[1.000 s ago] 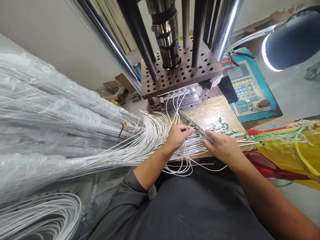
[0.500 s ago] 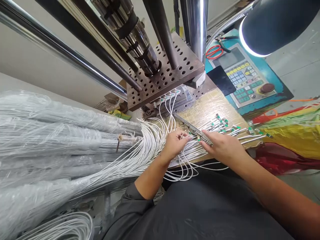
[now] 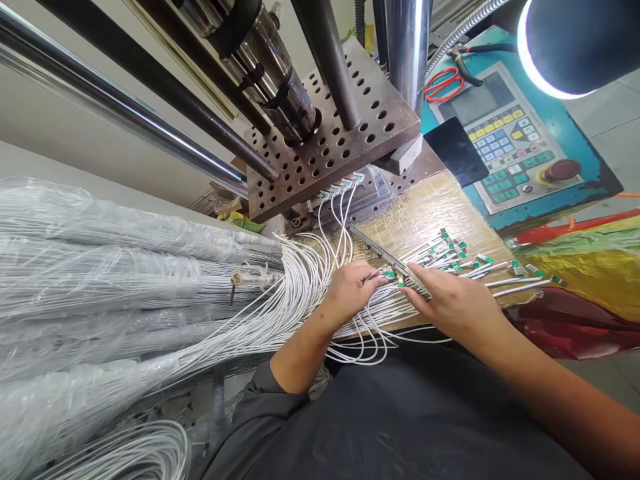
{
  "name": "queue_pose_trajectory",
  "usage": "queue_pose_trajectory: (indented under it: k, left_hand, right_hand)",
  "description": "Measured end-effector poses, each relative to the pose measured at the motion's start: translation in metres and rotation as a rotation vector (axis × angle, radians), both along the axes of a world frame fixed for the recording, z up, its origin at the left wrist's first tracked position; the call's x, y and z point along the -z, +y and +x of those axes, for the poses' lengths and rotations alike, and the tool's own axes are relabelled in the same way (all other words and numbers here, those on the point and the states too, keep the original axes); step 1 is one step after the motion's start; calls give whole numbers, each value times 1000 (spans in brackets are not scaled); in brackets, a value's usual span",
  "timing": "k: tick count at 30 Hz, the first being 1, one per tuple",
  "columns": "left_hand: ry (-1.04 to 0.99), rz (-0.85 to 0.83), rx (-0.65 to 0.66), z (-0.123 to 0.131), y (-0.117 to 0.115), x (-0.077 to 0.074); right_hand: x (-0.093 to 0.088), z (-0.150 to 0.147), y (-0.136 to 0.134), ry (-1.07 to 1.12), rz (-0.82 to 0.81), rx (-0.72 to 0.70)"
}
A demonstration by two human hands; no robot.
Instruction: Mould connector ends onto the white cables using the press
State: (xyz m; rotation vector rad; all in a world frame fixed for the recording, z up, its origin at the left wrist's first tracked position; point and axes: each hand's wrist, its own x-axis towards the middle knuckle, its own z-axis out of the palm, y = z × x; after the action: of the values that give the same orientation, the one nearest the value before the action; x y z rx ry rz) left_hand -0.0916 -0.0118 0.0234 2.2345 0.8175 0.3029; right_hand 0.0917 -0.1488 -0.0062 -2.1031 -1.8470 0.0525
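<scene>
My left hand (image 3: 350, 292) pinches a white cable just behind its small green-and-metal connector end (image 3: 388, 273). That end is close against a long slotted metal bar (image 3: 375, 247), though whether it is seated in a slot I cannot tell. Fingers and thumb of my right hand (image 3: 453, 297) grip the near end of this bar, which lies slanted over the cables. A small gold and green piece (image 3: 401, 280) shows at the bar beside my right fingertips. Below my hands spreads a thick bundle of white cables (image 3: 300, 287).
Under the perforated press plate (image 3: 345, 147), several cable ends (image 3: 343, 188) sit in a row on the press bed. Loose green-tipped connectors (image 3: 457, 250) lie on the tape-covered board (image 3: 425, 207). At right are a control panel (image 3: 520, 147), red-handled scissors (image 3: 444, 85) and a lamp (image 3: 585, 47).
The camera view has shifted slightly. My left hand has brought the cable's green connector end up to the bar, where it now shows more plainly. My right hand keeps its grip on the bar.
</scene>
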Motion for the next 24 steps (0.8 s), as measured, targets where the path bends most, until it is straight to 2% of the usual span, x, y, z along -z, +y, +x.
queue_pose_trajectory:
  k: [6, 24]
  left_hand:
    - [77, 168, 25, -2, 3, 1]
    - [139, 124, 24, -2, 6, -3]
  right_hand:
    - [-1, 1, 0, -9, 34, -25]
    - [-2, 1, 0, -6, 46, -26]
